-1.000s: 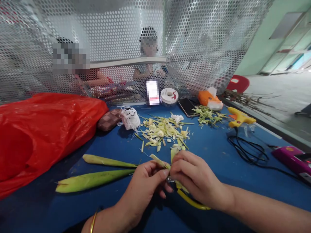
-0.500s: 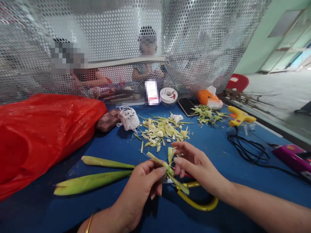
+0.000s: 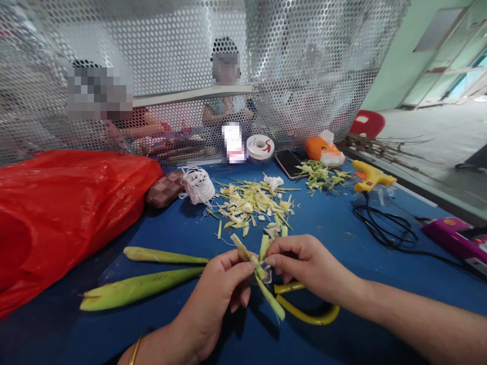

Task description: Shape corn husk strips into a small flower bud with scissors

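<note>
The bunch of green leaf strips (image 3: 260,271) is held up just above the blue table (image 3: 95,334), between the two hands, with one strip slanting up to the left, one rising nearly upright and a longer one hanging toward the person. The left hand (image 3: 218,289) pinches the bunch near its middle between thumb and fingers. The right hand (image 3: 312,263) is narrow, its thumb and fingertips close together at the bunch's right side; whether they grip a strip or something finer, I cannot tell.

The step in hand looks like fine fingertip work where the strips meet. The next move seems to call for a firm left pinch and a light, exact right touch, so that the strips do not slip or split.

A yellow handle (image 3: 323,318) lies below the right hand. To the left are a slim leaf piece (image 3: 167,256) and a broader one (image 3: 140,289). Beyond the hands is a heap of scraps (image 3: 253,203), with a tangle of white string (image 3: 200,186) to its left. Farther out are a red bag (image 3: 76,203), a white spool (image 3: 253,148) and, on the right, a yellow glue gun (image 3: 371,177).
</note>
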The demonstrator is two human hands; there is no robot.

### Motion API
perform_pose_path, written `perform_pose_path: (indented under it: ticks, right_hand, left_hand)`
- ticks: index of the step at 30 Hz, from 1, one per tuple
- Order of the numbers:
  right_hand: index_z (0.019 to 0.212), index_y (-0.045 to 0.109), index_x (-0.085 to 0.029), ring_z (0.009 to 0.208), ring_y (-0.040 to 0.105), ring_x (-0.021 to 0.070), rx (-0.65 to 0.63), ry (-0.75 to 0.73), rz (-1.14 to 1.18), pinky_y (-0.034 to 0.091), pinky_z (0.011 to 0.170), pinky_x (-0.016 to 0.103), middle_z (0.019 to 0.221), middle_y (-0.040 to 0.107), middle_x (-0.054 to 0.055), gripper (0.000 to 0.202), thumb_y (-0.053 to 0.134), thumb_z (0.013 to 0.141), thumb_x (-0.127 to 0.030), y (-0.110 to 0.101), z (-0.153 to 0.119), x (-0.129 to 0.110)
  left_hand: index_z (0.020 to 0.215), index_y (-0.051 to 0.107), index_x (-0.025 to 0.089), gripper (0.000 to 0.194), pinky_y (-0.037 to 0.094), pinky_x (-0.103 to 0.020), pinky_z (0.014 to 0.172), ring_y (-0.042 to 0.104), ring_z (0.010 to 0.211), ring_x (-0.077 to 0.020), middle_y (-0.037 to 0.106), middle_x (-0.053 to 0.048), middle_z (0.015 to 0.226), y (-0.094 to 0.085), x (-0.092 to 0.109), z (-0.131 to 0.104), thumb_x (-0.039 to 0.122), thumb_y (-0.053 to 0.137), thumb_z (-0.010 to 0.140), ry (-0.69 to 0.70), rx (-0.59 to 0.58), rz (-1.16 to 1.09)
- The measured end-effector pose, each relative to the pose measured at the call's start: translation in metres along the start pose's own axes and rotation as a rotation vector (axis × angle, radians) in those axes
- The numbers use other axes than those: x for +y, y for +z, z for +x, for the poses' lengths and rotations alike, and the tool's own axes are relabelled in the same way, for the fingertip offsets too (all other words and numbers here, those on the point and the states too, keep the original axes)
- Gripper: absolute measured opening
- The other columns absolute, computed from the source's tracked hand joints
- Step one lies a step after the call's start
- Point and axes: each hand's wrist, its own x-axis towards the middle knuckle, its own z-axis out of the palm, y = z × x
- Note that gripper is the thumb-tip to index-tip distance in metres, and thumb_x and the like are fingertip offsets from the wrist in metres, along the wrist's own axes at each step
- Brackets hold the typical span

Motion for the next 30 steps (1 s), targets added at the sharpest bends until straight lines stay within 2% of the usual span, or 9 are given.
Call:
perform_pose_path:
  ticks: [6,10,15,17,19,20,22,25,30]
  right_hand:
    - [0.069,0.064,-0.018,0.060,0.056,0.0113,0.122,-0.343,-0.378,0.044,0.058,0.023,0.065,0.063,-0.001,0.019,0.056,0.086,-0.018,0.000,-0.004,0.001]
    - [0.070,0.062,-0.018,0.060,0.056,0.0119,0.160,-0.375,-0.431,0.042,0.058,0.023,0.065,0.062,-0.001,0.019,0.055,0.087,-0.020,0.001,-0.005,0.002]
    - [0.073,0.058,-0.019,0.060,0.054,0.0124,0.353,-0.364,-0.517,0.041,0.058,0.024,0.065,0.058,-0.001,0.019,0.051,0.091,-0.023,-0.009,0.000,-0.003]
    - [0.078,0.058,-0.020,0.061,0.055,0.0137,0.290,-0.339,-0.652,0.041,0.057,0.025,0.069,0.059,0.000,0.013,0.051,0.089,-0.021,-0.015,-0.002,-0.007]
    - [0.081,0.058,-0.020,0.062,0.056,0.0155,0.091,-0.319,-0.841,0.042,0.055,0.026,0.073,0.061,0.002,0.004,0.056,0.083,-0.017,-0.018,-0.009,-0.012]
    - [0.082,0.059,-0.020,0.063,0.057,0.0169,-0.020,-0.325,-0.932,0.043,0.055,0.028,0.076,0.063,0.003,0.006,0.059,0.078,-0.016,-0.019,-0.013,-0.014]
    - [0.097,0.060,-0.019,0.074,0.062,0.0212,-0.102,-0.403,-1.044,0.049,0.064,0.032,0.089,0.066,0.007,0.030,0.063,0.068,-0.012,-0.018,-0.022,-0.013]
    - [0.118,0.056,-0.015,0.087,0.064,0.0273,-0.070,-0.535,-1.200,0.052,0.076,0.038,0.103,0.067,0.013,0.059,0.060,0.060,-0.007,-0.011,-0.027,-0.004]
    - [0.114,0.060,-0.014,0.072,0.064,0.0254,-0.005,-0.645,-1.273,0.052,0.063,0.035,0.090,0.069,0.012,0.053,0.057,0.061,-0.010,-0.005,-0.017,0.021]
  left_hand:
    - [0.082,0.065,0.013,0.024,0.019,-0.017,0.041,0.033,0.043,-0.0029,0.050,0.004,0.061,0.000,0.000,-0.002,0.033,0.070,0.071,-0.018,0.001,-0.001]
    - [0.078,0.065,0.012,0.026,0.017,-0.018,0.040,0.030,0.041,-0.0027,0.051,0.004,0.059,0.000,-0.001,-0.001,0.035,0.071,0.068,-0.018,0.081,0.051]
    - [0.069,0.063,0.012,0.023,0.019,-0.018,0.041,0.029,0.041,-0.0031,0.048,0.004,0.051,-0.005,0.002,0.003,0.035,0.069,0.068,0.047,0.202,0.046]
    - [0.066,0.062,0.012,0.023,0.019,-0.017,0.041,0.029,0.041,-0.0029,0.048,0.005,0.051,-0.008,0.006,0.004,0.034,0.069,0.067,0.062,0.243,0.017]
    - [0.064,0.061,0.013,0.023,0.021,-0.017,0.042,0.030,0.041,-0.0026,0.051,0.004,0.053,-0.012,0.010,0.005,0.033,0.070,0.065,0.076,0.277,-0.012]
    - [0.064,0.061,0.013,0.023,0.021,-0.017,0.041,0.030,0.041,-0.0025,0.051,0.004,0.054,-0.014,0.013,0.005,0.034,0.070,0.065,0.087,0.294,-0.021]
    - [0.062,0.061,0.013,0.024,0.018,-0.018,0.041,0.028,0.040,-0.0026,0.048,0.005,0.050,-0.017,0.016,0.006,0.035,0.070,0.066,0.113,0.323,-0.019]
    - [0.061,0.061,0.012,0.025,0.013,-0.018,0.040,0.026,0.039,-0.0023,0.046,0.005,0.048,-0.022,0.021,0.008,0.035,0.069,0.067,0.154,0.351,-0.009]
    - [0.064,0.061,0.013,0.023,0.015,-0.018,0.040,0.028,0.040,-0.0025,0.046,0.005,0.050,-0.028,0.027,0.007,0.034,0.069,0.069,0.192,0.383,-0.052]
